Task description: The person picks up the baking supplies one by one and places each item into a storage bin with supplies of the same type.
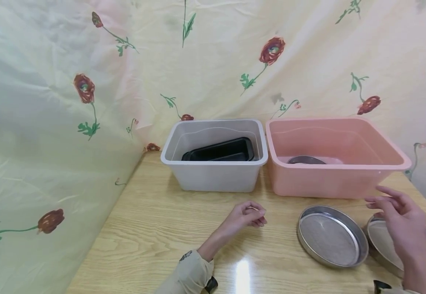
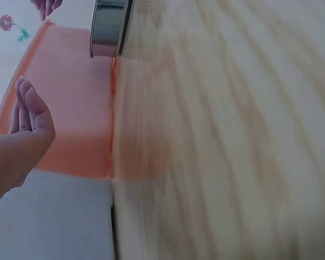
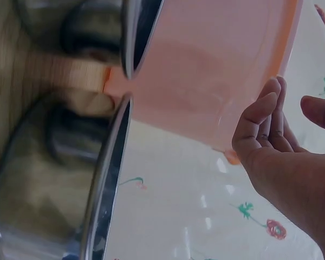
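Note:
Over the wooden table, my left hand point(image 1: 247, 214) hangs in front of the grey bin point(image 1: 216, 175), fingers loosely bent and holding nothing. My right hand point(image 1: 405, 216) is raised above the rightmost round metal pan point(image 1: 383, 241), hiding part of it; its fingers are relaxed, with thumb and fingertips apart. Just left of that pan lies a second round metal pan point(image 1: 328, 237), its open side up. The right wrist view shows my right hand point(image 3: 276, 130) in front of the pink bin point(image 3: 206, 65), with nothing in its grasp.
Dark loaf pans point(image 1: 220, 151) lie tilted inside the grey bin. Another round metal pan point(image 1: 306, 159) shows partly over the front rim of the pink bin. Both bins stand side by side at the back of the table point(image 1: 143, 228), before a flowered cloth point(image 1: 213, 61).

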A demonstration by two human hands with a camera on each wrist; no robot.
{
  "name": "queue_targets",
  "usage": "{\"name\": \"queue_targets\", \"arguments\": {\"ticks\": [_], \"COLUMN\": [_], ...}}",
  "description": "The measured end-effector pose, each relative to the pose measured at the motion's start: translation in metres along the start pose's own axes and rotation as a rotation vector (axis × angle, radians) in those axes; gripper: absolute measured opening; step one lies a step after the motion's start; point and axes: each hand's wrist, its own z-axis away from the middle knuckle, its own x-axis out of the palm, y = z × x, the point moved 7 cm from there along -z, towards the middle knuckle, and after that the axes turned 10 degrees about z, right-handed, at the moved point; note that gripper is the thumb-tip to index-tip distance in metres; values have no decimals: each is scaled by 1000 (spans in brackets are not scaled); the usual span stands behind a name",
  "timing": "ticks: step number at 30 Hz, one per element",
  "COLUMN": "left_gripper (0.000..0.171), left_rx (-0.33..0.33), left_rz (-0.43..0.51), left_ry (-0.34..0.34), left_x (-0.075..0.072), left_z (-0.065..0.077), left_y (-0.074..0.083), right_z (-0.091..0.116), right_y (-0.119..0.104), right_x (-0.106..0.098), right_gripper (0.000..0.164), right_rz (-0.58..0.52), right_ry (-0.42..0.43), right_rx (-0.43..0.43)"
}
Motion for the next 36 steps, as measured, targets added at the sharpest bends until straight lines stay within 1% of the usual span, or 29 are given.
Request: {"name": "queue_targets", "arguments": {"ticks": [4, 8, 11, 14, 21, 28, 34, 36], "left_gripper": [20, 17, 16, 15, 17, 17, 15, 15], "left_rx": [3, 4, -1, 0, -2, -7, -19, -19], "left_rz": [21, 39, 53, 69, 80, 30, 2, -25], "left_ry": [-12, -1, 9, 14, 6, 17, 36, 41], "left_x": [8, 15, 19, 24, 33, 33, 33, 33], "left_z": [-3, -4, -5, -6, -9, -17, -23, -24], "left_y": [-4, -9, -12, -14, -16, -27, -37, -38], "right_z": [-6, -14, -19, -24, -33, -41, -48, -50], "right_y": [-2, -3, -1, 0, 2, 1, 4, 6], "right_x": [-11, -22, -28, -34, -43, -48, -52, -54], "right_gripper": [35, 33, 30, 29, 31, 32, 31, 30], "right_rz": [-49, -46, -64, -78, -44, 33, -25, -5], "right_ry": [39, 102, 147, 173, 154, 180, 149, 146], "right_rx": [6, 36, 62, 79, 67, 67, 67, 72]}}
